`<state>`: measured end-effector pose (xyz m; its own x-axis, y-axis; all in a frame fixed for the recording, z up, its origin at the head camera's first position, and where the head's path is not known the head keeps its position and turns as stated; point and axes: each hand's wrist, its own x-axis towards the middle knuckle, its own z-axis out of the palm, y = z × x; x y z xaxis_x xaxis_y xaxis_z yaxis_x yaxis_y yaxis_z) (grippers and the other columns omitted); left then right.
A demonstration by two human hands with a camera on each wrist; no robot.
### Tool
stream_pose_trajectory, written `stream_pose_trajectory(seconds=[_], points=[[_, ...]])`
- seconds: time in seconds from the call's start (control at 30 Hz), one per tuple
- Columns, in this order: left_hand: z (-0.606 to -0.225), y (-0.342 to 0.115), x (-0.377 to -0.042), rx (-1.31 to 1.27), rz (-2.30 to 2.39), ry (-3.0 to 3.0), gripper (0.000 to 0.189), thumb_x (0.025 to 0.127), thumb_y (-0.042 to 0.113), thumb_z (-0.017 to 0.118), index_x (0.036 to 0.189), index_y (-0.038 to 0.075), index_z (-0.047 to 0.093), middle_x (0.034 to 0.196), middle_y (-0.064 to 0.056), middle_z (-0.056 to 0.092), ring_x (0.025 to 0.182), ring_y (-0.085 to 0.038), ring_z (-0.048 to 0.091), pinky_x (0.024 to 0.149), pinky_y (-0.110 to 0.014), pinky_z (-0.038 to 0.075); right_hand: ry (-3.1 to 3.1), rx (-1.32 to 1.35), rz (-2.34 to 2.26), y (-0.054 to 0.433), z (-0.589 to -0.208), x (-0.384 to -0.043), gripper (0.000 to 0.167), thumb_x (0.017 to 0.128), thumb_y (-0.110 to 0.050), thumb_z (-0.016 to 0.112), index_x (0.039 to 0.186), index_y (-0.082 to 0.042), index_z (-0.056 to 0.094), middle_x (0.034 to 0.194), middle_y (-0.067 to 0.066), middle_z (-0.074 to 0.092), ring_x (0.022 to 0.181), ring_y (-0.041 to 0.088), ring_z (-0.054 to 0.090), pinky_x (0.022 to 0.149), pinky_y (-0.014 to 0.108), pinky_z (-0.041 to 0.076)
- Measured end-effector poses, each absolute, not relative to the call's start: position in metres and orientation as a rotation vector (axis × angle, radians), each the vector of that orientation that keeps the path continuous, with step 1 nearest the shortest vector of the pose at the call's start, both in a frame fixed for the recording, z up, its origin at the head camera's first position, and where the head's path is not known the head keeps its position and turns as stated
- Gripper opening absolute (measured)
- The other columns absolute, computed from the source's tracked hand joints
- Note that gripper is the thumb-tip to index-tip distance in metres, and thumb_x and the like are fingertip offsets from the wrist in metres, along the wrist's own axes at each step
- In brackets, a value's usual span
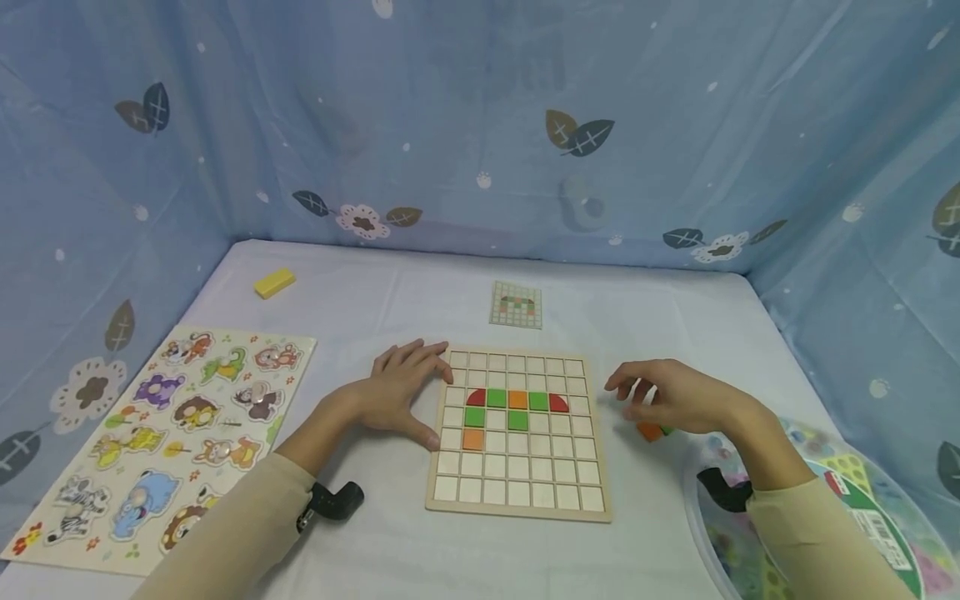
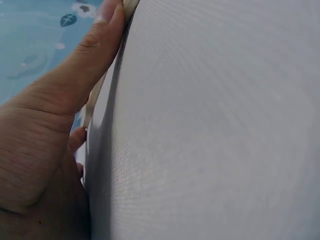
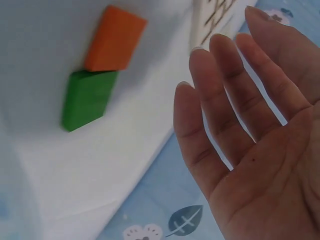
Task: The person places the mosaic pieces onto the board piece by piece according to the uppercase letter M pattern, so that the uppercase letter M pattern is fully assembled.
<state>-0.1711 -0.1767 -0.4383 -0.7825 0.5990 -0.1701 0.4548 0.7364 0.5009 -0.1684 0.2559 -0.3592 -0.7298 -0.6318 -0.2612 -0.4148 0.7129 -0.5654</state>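
A wooden grid board (image 1: 517, 493) lies in the middle of the table, with red, green and orange tiles set in some of its squares. My left hand (image 1: 401, 390) rests at the board's left side, its thumb and fingertips touching the edge. To the right of the board my right hand (image 1: 686, 397) hovers, fingers relaxed and holding nothing. Below it on the cloth are an orange block (image 3: 115, 40) and a green block (image 3: 90, 100), touching each other; in the head view the hand partly hides them. Behind the board lies a small pattern card (image 1: 516, 305) with a similar coloured design.
An animal puzzle board (image 1: 247, 417) lies on the left, with a yellow block (image 1: 274, 282) beyond it. At the right front stands a clear round tub (image 1: 701, 517) with a green-and-white label, partly behind my right forearm. Blue patterned curtains (image 1: 465, 125) surround the table.
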Motion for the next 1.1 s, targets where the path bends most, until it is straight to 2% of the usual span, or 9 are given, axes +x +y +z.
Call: stream_pose_trajectory(seconds=[0.53,0.67,0.9,1.1], points=[[-0.436,-0.176,-0.171,0.811,0.641,2.615,0.09,0.063,0.075,0.084,0.133,0.032,0.044,0.173,-0.004,0.009,0.157,-0.042,0.0,0.119,-0.071,-0.001,2.522,-0.735,-0.608,0.286,-0.371,-0.167,0.033,0.093,-0.019,0.077,0.124,-0.013,0.066,0.113,-0.002,0.067,0.1,0.018,0.062,0.078,0.028,0.056],[-0.438,-0.176,-0.172,0.817,0.637,2.611,0.091,0.063,0.076,0.084,0.133,0.032,0.045,0.173,-0.004,0.009,0.157,-0.042,0.0,0.12,-0.071,-0.001,2.529,-0.71,-0.588,0.292,-0.373,-0.165,0.035,0.092,-0.02,0.078,0.124,-0.013,0.066,0.114,-0.002,0.067,0.104,0.022,0.062,0.081,0.035,0.057],[-0.439,-0.176,-0.174,0.821,0.629,2.612,0.091,0.063,0.077,0.083,0.133,0.033,0.044,0.173,-0.004,0.009,0.157,-0.042,0.0,0.119,-0.071,-0.001,2.555,-0.684,-0.549,0.301,-0.376,-0.161,0.036,0.088,-0.011,0.078,0.123,-0.013,0.068,0.115,-0.003,0.067,0.106,0.024,0.061,0.088,0.048,0.055],[-0.437,-0.176,-0.172,0.82,0.639,2.611,0.091,0.063,0.076,0.083,0.133,0.032,0.045,0.173,-0.004,0.009,0.157,-0.042,0.0,0.119,-0.071,-0.001,2.536,-0.684,-0.58,0.307,-0.378,-0.159,0.041,0.084,-0.007,0.081,0.123,-0.012,0.068,0.116,-0.001,0.066,0.105,0.024,0.06,0.083,0.04,0.057]])
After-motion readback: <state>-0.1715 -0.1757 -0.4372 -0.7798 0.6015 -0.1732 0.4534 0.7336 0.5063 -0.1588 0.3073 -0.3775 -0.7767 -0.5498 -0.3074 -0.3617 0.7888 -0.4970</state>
